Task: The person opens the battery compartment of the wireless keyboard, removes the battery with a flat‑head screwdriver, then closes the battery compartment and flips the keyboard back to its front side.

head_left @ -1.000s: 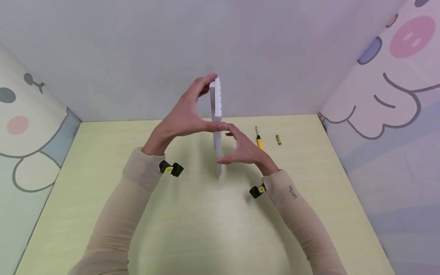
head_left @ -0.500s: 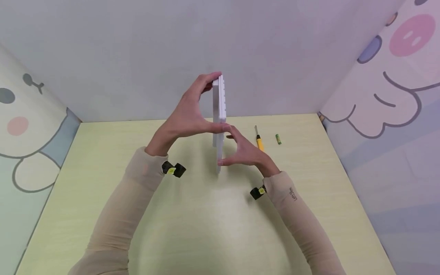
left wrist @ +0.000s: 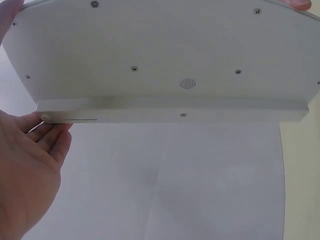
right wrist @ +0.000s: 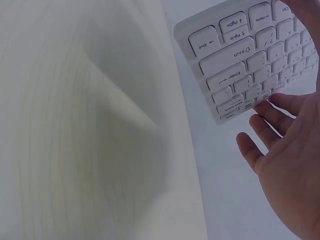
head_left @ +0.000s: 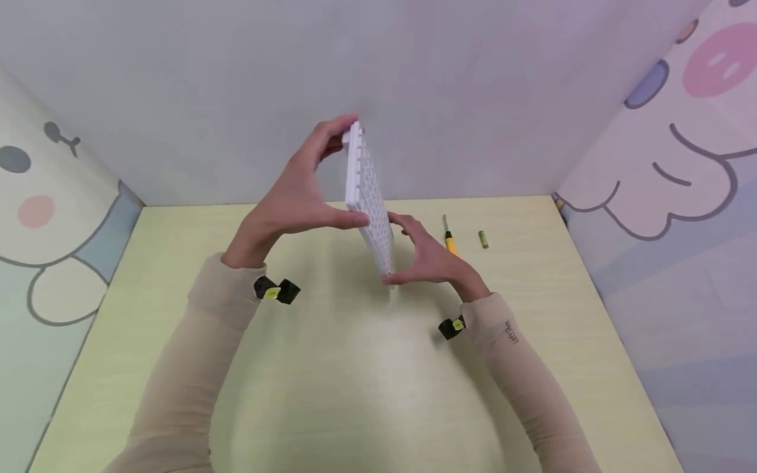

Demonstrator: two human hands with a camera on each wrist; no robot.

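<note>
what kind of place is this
Probably a small staged recording booth: a pale yellow-green tabletop boxed in by cartoon-animal wall panels, with only a white keyboard, screwdriver and battery.

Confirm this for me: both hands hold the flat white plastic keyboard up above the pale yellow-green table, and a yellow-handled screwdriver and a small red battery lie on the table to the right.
One detail is wrong: the battery is green, not red, as the head view shows. The rest stands: the left hand and right hand hold the flat white plastic keyboard above the pale yellow-green table, with the yellow-handled screwdriver beside the battery on the right.
</note>
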